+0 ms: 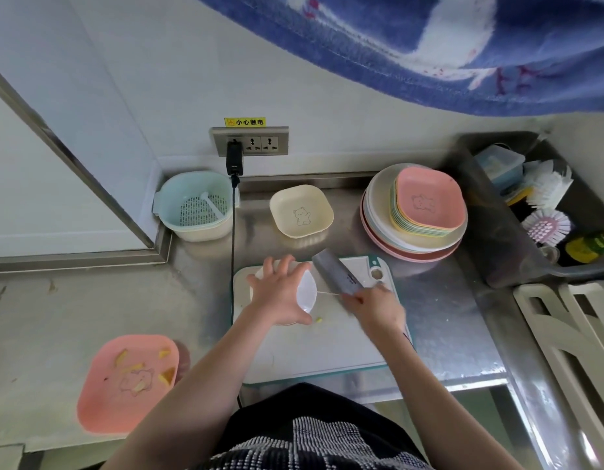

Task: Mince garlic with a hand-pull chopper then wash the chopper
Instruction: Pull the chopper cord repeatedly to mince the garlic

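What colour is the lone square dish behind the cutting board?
Cream dish with a bear outline, clearest in the head view.

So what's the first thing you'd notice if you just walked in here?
The two hands in the middle: the left hand presses the white chopper onto the cutting board while the right hand pulls its cord. Next, the pink dish with yellow scraps at bottom left.

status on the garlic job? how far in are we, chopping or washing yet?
Mid-chop. Done: chopper stands closed on the cutting board, and scraps lie on the pink plate. In hand: left hand presses on the lid while right hand holds the pull cord drawn out; the mince inside is not visible. Left: emptying and washing; brushes sit untouched in the tub.
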Motion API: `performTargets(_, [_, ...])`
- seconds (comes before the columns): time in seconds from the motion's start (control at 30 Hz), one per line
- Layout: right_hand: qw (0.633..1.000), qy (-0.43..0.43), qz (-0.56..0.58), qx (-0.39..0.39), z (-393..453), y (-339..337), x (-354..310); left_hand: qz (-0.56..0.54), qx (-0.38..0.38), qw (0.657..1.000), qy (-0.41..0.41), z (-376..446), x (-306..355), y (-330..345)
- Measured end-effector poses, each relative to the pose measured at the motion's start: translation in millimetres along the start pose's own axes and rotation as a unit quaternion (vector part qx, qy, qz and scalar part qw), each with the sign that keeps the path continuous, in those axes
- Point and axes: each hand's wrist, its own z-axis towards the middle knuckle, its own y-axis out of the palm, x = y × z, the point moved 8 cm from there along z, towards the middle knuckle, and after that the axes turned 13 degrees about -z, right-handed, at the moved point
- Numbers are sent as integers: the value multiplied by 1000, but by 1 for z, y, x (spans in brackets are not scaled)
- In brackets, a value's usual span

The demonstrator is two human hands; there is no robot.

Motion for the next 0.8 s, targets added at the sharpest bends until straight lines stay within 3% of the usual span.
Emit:
performTargets(0.07, [993, -117, -3, 9, -10, -11, -49, 2, 0, 1000, 2, 0, -1, 0])
performTargets(0.13, [992, -121, 3, 29, -8, -16, -51, -1, 0, 1000, 4, -1, -1, 1])
performTargets(0.27, [995, 89, 31, -12, 4, 11, 55, -7, 3, 1000, 8, -3, 1, 1])
performTargets(0.33, [989, 145, 28, -19, -3, 16, 81, -5, 7, 1000, 9, -2, 2, 0])
performTargets(0.4, [992, 113, 46, -5, -4, 6, 62, -3, 7, 1000, 10, -1, 2, 0])
performTargets(0.5, [994, -27, 102, -16, -2, -7, -19, 11, 7, 1000, 20, 1, 3, 0])
performTargets(0.57, [984, -67, 162, -3, 0, -8, -61, 20, 8, 999, 23, 0, 4, 0])
performTargets(0.7, [931, -7, 364, 31, 6, -13, -51, -22, 29, 999, 14, -4, -1, -3])
performTargets(0.8, [925, 13, 381, 15, 10, -6, -37, -42, 44, 998, 13, -11, -7, -6])
